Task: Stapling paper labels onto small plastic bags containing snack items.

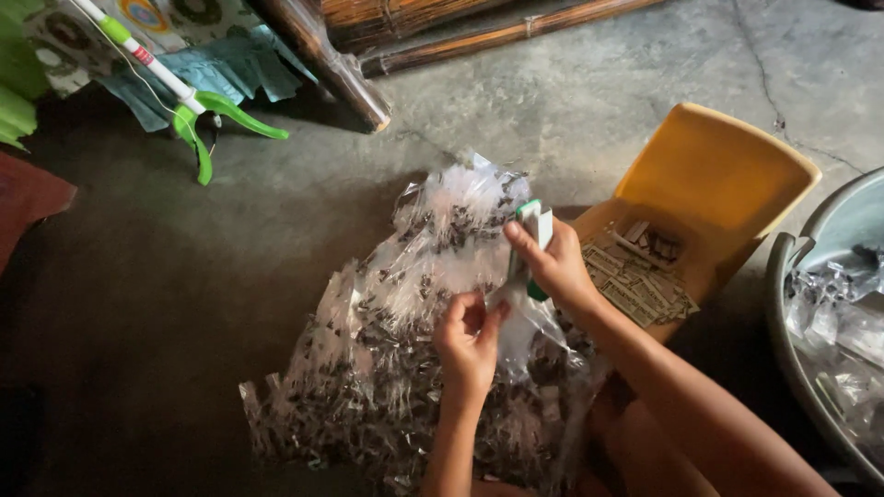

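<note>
- the right hand (559,267) is closed around a small green and white stapler (531,241), its fingers wrapped round the body, thumb side toward the camera; the stapler stands nearly upright, long axis running up and down in the view.
- the left hand (470,345) sits just below and to the left of it, fingers pinched shut on the top edge of a small clear plastic packet (516,308).
- the pinched packet edge lies right at the lower end of the stapler, between the two hands, so the right hand is the nearer one to it; whether the stapler's mouth already touches the plastic is hard to tell.
- behind both hands spreads a heap of clear packets (405,350) with dark specks, lying on the concrete floor (230,276).
- to the right, a yellow plastic tray (727,175) holds small printed paper slips (635,281); a grey basin (829,248) with more plastic is cut off at the frame edge.
- what the packets contain is too small to make out.
</note>
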